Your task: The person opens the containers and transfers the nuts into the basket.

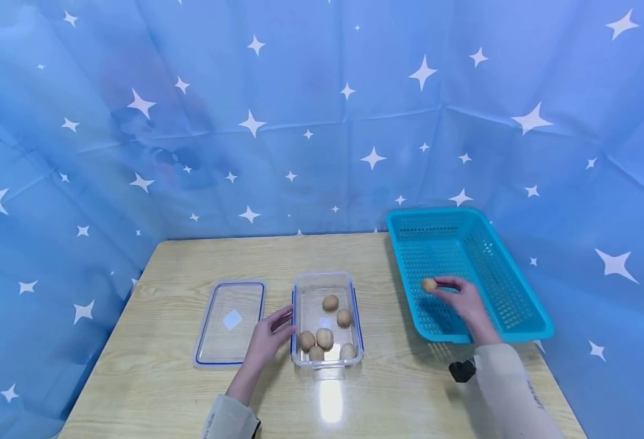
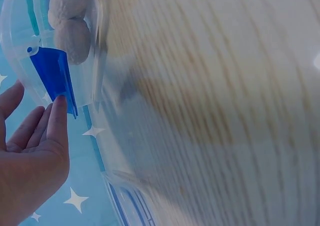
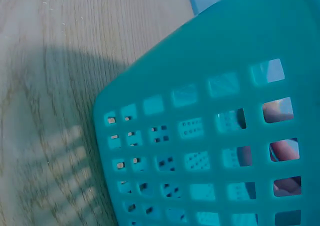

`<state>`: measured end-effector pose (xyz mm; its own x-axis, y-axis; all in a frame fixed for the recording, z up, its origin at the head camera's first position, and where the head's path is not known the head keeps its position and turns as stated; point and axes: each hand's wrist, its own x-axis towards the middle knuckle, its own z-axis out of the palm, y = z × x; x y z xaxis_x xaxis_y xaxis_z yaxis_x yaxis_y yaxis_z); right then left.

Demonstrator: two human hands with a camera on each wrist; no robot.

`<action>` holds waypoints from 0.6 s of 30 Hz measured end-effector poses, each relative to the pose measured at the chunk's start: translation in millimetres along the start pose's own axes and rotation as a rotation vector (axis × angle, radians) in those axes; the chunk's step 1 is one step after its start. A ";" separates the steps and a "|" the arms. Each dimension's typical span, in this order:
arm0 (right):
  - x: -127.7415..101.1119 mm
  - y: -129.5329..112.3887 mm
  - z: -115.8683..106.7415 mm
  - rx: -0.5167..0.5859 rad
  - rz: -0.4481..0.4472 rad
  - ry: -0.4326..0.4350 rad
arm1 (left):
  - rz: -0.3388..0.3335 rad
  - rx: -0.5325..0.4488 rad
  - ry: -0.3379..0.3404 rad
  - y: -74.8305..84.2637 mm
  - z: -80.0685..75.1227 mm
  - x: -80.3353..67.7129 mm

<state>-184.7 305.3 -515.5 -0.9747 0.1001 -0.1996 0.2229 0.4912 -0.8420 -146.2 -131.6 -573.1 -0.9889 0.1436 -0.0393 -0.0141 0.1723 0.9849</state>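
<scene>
A clear plastic box with blue side clips holds several walnuts. My left hand is at its left side. In the left wrist view, straight fingertips touch the blue clip, and two walnuts show through the wall. Over the teal basket, my right hand pinches a walnut between thumb and fingers. The right wrist view is mostly filled by the perforated basket wall; bits of the hand show through its holes, and the pinched walnut is hidden there.
Left of the box, the clear lid with a blue seal lies flat on the wooden table. A blue star-patterned curtain hangs behind the table and along its sides. The basket stands at the table's right edge.
</scene>
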 end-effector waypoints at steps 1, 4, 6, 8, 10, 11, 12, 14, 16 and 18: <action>-0.1 0.2 0.3 -0.004 -0.003 0.000 | -0.008 -0.004 0.005 0.0 0.0 -0.5; 0.2 0.6 0.2 -0.014 -0.022 0.000 | -0.009 -0.008 0.016 -0.3 0.4 -0.3; 0.2 0.5 -0.4 -0.017 -0.023 0.002 | -0.005 -0.012 0.019 -0.6 0.6 0.3; -0.1 0.5 -0.8 -0.008 -0.017 -0.001 | -0.010 -0.022 0.020 -1.2 0.9 0.5; -0.6 0.5 -1.2 0.007 -0.009 -0.005 | -0.019 -0.028 0.018 -1.8 1.1 0.4; -1.0 0.3 -1.3 0.015 -0.007 -0.006 | -0.025 -0.030 0.016 -1.9 1.1 0.2; -1.3 0.1 -1.4 0.022 -0.008 -0.005 | -0.028 -0.031 0.016 -2.2 1.1 0.2; -1.5 -0.1 -1.7 0.041 -0.013 -0.009 | -0.022 -0.027 0.013 -1.8 1.1 0.1; -2.1 -0.8 -2.0 0.055 -0.018 -0.010 | -0.016 -0.020 0.013 -1.1 1.0 0.0; -2.6 -2.0 -2.1 0.063 -0.023 -0.008 | -0.010 -0.013 0.014 -0.7 0.8 0.0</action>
<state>-182.7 305.9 -512.2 -0.9796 0.0825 -0.1833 0.2008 0.4379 -0.8763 -146.1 -130.9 -573.9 -0.9907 0.1279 -0.0468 -0.0259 0.1608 0.9867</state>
